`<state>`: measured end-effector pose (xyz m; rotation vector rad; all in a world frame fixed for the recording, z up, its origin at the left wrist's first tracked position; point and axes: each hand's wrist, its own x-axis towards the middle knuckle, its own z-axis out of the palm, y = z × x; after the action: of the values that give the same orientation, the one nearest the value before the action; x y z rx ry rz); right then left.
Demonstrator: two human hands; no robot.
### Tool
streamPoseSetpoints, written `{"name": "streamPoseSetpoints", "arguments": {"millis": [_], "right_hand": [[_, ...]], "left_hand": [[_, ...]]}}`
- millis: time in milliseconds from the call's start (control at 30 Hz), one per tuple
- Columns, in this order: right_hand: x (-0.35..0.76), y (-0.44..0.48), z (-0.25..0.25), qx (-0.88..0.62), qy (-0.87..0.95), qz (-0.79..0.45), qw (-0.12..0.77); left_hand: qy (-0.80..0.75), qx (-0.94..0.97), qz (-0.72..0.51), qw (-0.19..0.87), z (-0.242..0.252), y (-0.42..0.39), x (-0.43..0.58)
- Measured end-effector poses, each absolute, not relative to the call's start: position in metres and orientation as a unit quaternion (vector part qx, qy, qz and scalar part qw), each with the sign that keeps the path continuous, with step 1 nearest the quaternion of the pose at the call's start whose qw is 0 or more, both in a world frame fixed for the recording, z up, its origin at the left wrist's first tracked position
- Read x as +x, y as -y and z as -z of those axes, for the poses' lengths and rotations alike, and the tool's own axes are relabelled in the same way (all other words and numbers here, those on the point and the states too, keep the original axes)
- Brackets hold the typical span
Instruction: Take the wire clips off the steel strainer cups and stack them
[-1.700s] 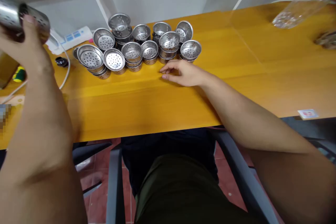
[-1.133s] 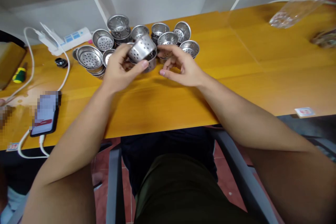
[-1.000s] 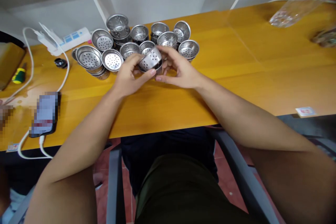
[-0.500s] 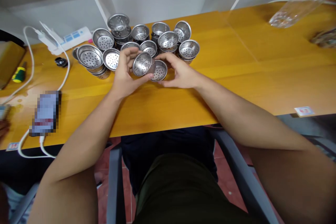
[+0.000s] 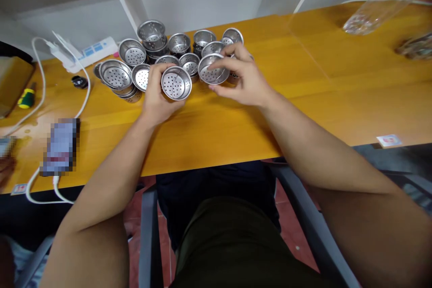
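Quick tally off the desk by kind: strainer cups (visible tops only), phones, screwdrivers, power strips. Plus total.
strainer cups: 12 tops showing, including 1 in the left hand and 1 in the right hand; stacks and the right hand may hide more
phone: 1
screwdriver: 1
power strip: 1
Total: 15

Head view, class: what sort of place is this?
Probably a small workshop bench: a wooden table crowded with perforated steel strainer cups, a screwdriver and a power strip at its left.
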<state>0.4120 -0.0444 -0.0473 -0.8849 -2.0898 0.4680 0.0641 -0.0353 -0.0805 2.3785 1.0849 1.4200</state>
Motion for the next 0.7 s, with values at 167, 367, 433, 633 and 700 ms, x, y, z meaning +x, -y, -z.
{"name": "streamPoseSetpoints", "arguments": {"millis": [167,367,433,633,700], "right_hand": [[0.411,0.042,0.052,-0.359,0.825,-0.178,0.399],[0.386,0.044,0.074,-0.289,0.869,-0.213,0.340],[0.383,0.042,0.081,-0.288,0.873,-0.226,0.322],[0.391,0.028,0.089,-0.329,0.861,-0.201,0.333],[0.394,0.023,0.091,-0.341,0.857,-0.192,0.335]], "left_hand": [[-0.376,0.784,-0.488,0.082,0.085,0.033,0.063],[-0.389,0.777,-0.472,0.150,0.090,0.030,0.057],[-0.392,0.775,-0.460,0.183,0.090,0.030,0.054],[-0.395,0.767,-0.467,0.196,0.087,0.026,0.048],[-0.402,0.762,-0.468,0.197,0.089,0.023,0.047]]}}
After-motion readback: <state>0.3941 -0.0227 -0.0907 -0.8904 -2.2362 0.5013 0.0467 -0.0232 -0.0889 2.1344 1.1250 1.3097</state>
